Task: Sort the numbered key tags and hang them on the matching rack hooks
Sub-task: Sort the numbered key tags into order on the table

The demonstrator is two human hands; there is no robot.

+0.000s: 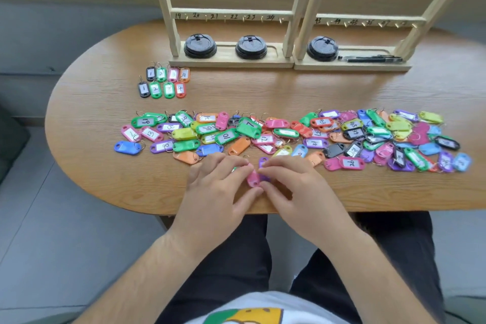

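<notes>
My left hand (218, 187) and right hand (297, 184) meet fingertip to fingertip at the near edge of the bench (92, 113). The left hand pinches a pink key tag (253, 178) between forefinger and thumb. The right hand's curled fingers seem to pinch the purple key tag (263, 164) lying against the pink one. A sliver of green shows under the left fingers; I cannot tell what it is.

The pink tag sits dead centre between the hands, equally near to both, with its long axis running away from me toward the racks. No number can be read on it, so I judge it needs turning before I can place it.

Just beyond the fingers, the unsorted pile of key tags (289, 137) runs across the bench from left to right, tags overlapping with rings tangled. Further off to the left, well apart from the pile, lie two sorted rows of tags (163, 83) marked 1 to 4.

The left rack (228, 12) and right rack (368, 18) stand at the far edge of the bench, and no tags hang from the hooks in view. The left rack's lower rail reads 19 to 24. Three black cup lids (251, 47) and some black pens (370, 58) rest in the rack bases. Any reach to the hooks must pass over the pile, and a trailing ring could snag it.
</notes>
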